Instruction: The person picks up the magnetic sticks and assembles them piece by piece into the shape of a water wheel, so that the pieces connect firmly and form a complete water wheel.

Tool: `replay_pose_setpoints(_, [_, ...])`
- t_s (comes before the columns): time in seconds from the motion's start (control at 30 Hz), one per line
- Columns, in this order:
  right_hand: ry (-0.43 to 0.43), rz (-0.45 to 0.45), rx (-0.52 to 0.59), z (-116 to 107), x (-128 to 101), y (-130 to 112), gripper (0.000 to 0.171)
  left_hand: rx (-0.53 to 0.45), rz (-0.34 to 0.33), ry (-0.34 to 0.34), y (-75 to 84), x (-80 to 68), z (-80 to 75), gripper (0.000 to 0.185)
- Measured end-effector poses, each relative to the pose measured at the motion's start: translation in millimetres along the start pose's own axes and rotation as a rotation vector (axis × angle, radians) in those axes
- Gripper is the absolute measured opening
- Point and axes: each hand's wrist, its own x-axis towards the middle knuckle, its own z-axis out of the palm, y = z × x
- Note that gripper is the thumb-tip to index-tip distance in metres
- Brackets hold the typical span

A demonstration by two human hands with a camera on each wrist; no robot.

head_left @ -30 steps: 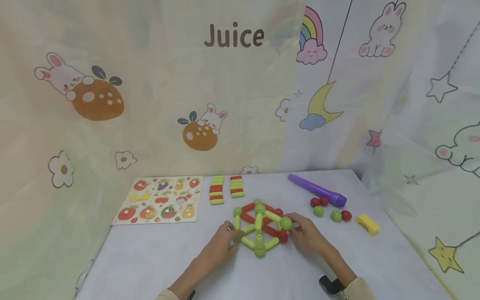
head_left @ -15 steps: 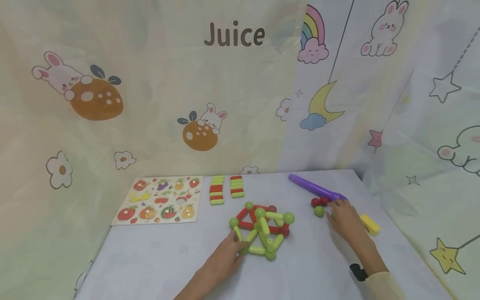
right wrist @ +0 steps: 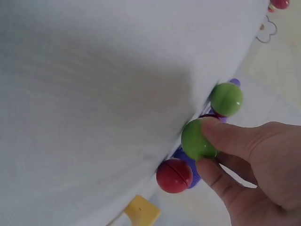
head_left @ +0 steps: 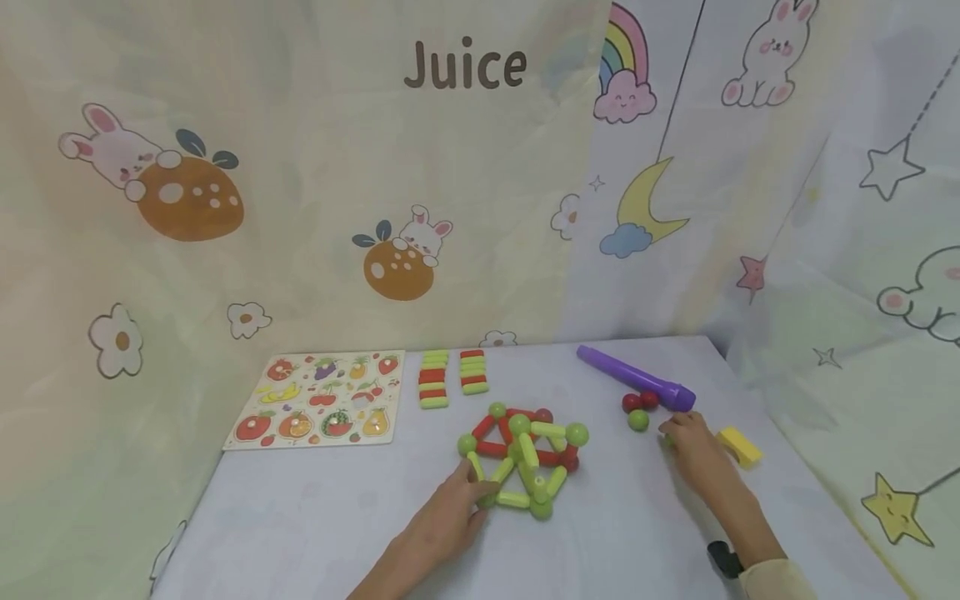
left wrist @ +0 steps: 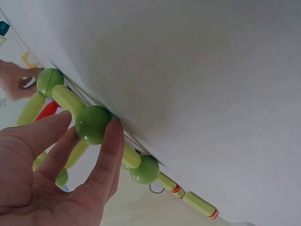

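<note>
Since half a second ago, the right hand point(head_left: 693, 450) has drawn slightly back from the purple tube point(head_left: 636, 380), pinching a glossy green ball point(right wrist: 197, 139), seemingly just off the table point(head_left: 300, 517). Left hand point(head_left: 450, 517) pinches a green corner ball point(left wrist: 92, 124) of the rod frame point(head_left: 525, 458).

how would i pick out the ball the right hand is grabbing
Find the purple tube at the table's far right. Loose balls lie by its near end, and the right hand pinches a green ball there. The other loose green ball lies untouched beside two red ones.
</note>
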Motion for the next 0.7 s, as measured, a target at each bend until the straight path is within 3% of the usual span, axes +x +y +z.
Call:
replay_pose_setpoints(0.1, [0.039,0.027,0.044,-11,-4,-8,0.027,-0.006,0.002,-0.001,-1.2,0.1,-0.4,0.043])
replay_pose_setpoints(0.17, [0.129,0.014,0.097,-23,-7,-21,0.031,-0.005,0.010,0.001,-2.2,0.0,-0.8,0.043])
replay_pose_setpoints(0.3, [0.359,-0.103,0.291,-50,-15,-65,0.039,0.013,0.009,0.019,-2.9,1.4,-3.3,0.043])
replay_pose_setpoints(0.37, [0.414,-0.195,0.421,-59,-18,-90,0.043,0.026,0.006,0.038,-1.8,3.2,-5.7,0.042])
replay_pose_setpoints(0.43, [0.411,-0.274,0.545,-61,-22,-115,0.046,0.046,0.015,0.078,0.1,6.3,-7.7,0.041])
replay_pose_setpoints(0.53, [0.335,-0.345,0.684,-54,-28,-147,0.045,0.054,0.058,0.157,4.8,11.1,-8.8,0.039])
replay_pose_setpoints(0.7, [0.278,-0.338,0.790,-33,-36,-177,0.041,-0.019,0.182,0.303,18.5,17.0,-6.7,0.031])
